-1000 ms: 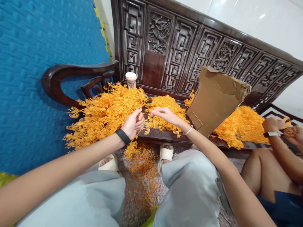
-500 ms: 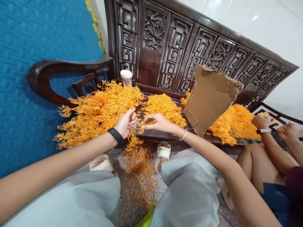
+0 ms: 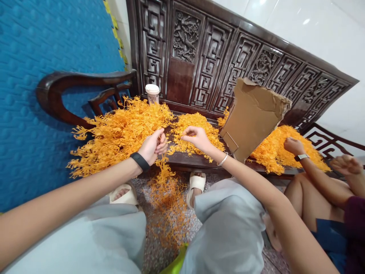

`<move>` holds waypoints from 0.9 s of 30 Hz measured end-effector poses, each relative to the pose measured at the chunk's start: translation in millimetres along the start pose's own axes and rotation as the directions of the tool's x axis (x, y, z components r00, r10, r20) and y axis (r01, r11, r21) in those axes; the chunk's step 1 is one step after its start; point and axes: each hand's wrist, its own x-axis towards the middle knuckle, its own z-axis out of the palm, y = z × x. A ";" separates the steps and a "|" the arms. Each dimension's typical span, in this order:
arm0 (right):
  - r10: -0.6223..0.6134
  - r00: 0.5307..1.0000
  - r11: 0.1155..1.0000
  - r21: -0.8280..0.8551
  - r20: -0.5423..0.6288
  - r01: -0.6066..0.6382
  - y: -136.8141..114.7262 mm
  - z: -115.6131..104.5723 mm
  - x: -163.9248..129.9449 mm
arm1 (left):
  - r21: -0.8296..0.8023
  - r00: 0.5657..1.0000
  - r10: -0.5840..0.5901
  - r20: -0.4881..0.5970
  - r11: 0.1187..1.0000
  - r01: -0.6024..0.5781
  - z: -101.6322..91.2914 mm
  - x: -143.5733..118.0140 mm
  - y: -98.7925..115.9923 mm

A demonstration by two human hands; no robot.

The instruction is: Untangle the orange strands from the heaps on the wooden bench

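My left hand (image 3: 154, 145), with a black band on the wrist, is closed around the stem of a long orange plastic sprig bunch (image 3: 167, 186) that hangs down to the floor. My right hand (image 3: 198, 139), with a silver bracelet, reaches into the small middle heap of orange sprigs (image 3: 196, 127) on the dark wooden bench (image 3: 194, 161), its fingertips pinched on a small sprig. A big heap of orange sprigs (image 3: 119, 133) lies just left of my left hand.
A torn cardboard sheet (image 3: 251, 118) leans against the carved bench back. A white-lidded cup (image 3: 152, 93) stands at the back. Another person's hands (image 3: 293, 146) work at a right heap of sprigs (image 3: 285, 150). A blue padded mat (image 3: 51, 76) is on the left.
My right hand has moved from beside my left hand up and right onto the middle heap. The other person's hand has dropped onto the right heap.
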 end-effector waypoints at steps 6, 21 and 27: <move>0.153 0.982 0.963 0.206 0.114 -0.174 23.3 -17.9 4.8 | -0.003 0.999 0.013 0.042 1.000 -0.013 -0.5 -1.0 3.0; 0.321 0.942 0.900 0.343 -0.101 -0.270 20.7 -13.4 10.9 | -0.054 0.993 0.049 0.106 0.998 -0.043 9.7 1.8 13.8; 0.404 0.847 0.910 0.246 -0.345 -0.334 21.8 1.7 31.1 | -0.071 0.976 0.217 -0.028 0.973 -0.218 32.5 2.4 3.1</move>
